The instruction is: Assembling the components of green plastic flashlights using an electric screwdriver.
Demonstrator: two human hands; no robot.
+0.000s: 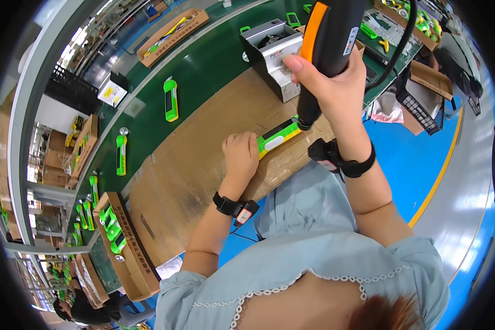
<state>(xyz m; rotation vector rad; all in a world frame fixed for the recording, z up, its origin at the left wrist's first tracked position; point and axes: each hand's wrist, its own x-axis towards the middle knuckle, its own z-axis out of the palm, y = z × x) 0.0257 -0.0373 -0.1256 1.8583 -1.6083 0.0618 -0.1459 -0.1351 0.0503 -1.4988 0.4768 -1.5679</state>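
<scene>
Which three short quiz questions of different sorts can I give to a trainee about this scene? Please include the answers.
1. True or false: the right grip holds an open metal box.
2. What does the left grip touch? A) a cardboard tray; B) a green device; C) a cable.
3. Fill in: the large brown sheet on the green table is ____.

Key: 1. False, it holds a black and orange tool. 2. B. 3. cardboard.
</scene>
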